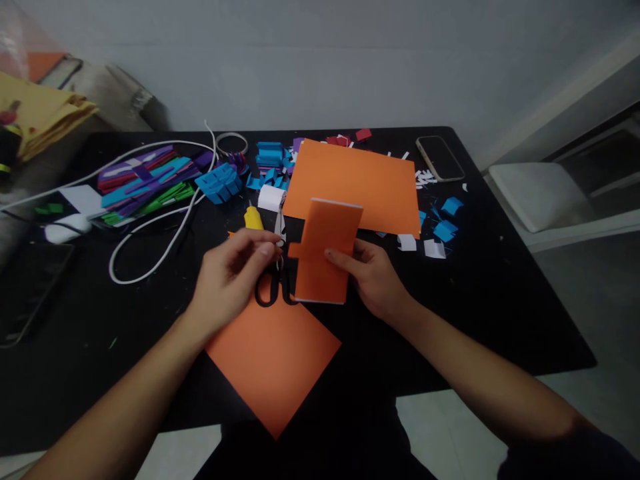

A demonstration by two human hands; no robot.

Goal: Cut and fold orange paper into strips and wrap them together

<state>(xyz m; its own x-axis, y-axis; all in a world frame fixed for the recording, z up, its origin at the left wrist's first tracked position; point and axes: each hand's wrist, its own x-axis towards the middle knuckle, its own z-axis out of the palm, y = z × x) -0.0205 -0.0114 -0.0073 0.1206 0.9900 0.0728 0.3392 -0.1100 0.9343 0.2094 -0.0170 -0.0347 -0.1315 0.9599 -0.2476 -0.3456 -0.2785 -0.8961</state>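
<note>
Bare table (pixel 90 387) lies left of the left forearm. The left hand (pixel 235 270), thumb and fingers drawn together, is beside the scissors (pixel 275 283); whether it pinches anything, I cannot tell. A narrow gap separates it from the folded orange paper (pixel 327 250), long axis near upright, 1 tab jutting left. The right hand (pixel 373 277) grips its right edge; open tabletop extends rightward.
</note>
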